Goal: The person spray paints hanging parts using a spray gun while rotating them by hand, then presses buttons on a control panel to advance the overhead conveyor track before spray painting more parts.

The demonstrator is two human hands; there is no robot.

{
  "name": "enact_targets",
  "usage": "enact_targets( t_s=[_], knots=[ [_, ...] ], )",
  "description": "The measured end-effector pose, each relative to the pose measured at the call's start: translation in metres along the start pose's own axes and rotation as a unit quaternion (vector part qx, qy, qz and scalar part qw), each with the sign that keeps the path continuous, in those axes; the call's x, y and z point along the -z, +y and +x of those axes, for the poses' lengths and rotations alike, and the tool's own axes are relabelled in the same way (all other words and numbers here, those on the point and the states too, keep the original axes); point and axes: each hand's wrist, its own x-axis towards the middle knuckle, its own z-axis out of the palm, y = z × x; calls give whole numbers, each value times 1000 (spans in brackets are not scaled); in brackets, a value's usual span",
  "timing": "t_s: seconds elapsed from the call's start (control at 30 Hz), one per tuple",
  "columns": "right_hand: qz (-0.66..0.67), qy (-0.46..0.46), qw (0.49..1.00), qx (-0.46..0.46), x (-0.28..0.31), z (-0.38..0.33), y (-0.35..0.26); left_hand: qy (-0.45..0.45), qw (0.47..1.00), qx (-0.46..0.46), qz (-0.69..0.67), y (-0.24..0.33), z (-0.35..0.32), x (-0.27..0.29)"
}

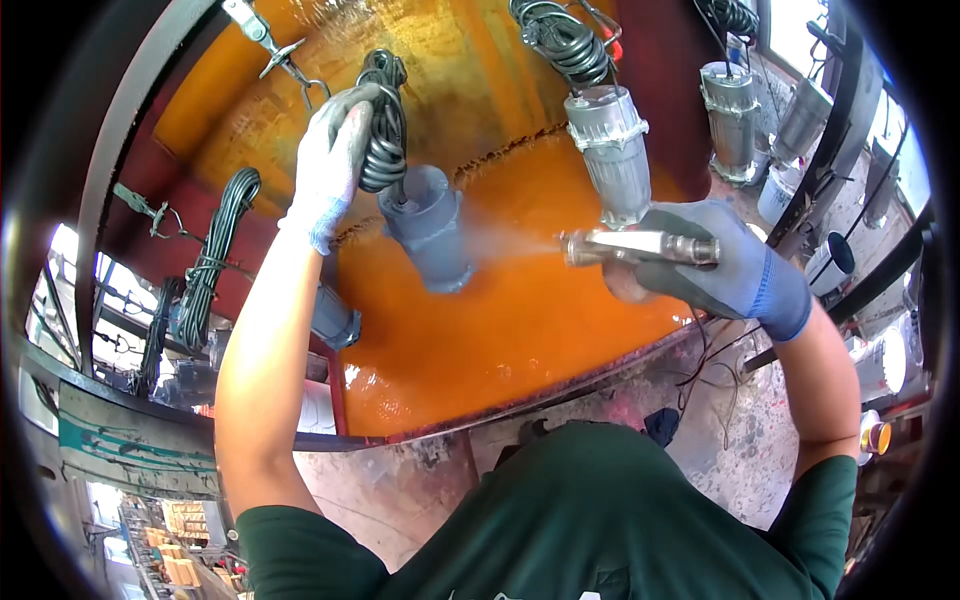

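My gloved left hand (340,150) is closed around a coiled black cable (388,140) that hangs from a hook. Below that coil hangs a cylindrical pump (428,235), blue-grey and slightly tilted. My right hand (705,260), in a blue-grey glove, grips a metal spray gun (640,248) pointed left at the pump. A pale mist spreads from the nozzle onto the pump's side. To the right, just beyond the gun, a silver-grey pump (610,155) hangs under its own cable coil (565,40).
An orange-coated spray booth basin (520,340) with wet liquid lies beneath the pumps. At left hang another cable coil (215,260) and a blue-grey pump (335,315). Further silver pumps (732,115) hang at right, near white buckets (780,190). A dark curved frame (140,130) stands at left.
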Motion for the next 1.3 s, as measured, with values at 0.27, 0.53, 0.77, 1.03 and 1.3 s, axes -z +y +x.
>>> enact_targets(
  t_s=[0.27,0.53,0.77,1.03,1.3],
  knots=[
    [-78,-10,997,-22,11,32,-37,72,992,-16,105,-16,-36,26],
    [-102,-6,995,7,17,37,-33,71,995,41,61,-15,-59,48],
    [-75,6,995,-69,17,34,-21,106,988,108,-8,-47,-73,88],
    [-83,-6,994,-64,19,39,-28,143,973,124,134,-96,-90,120],
    [-177,-60,982,-37,2,45,-37,183,962,148,135,-127,-97,118]
  ],
)
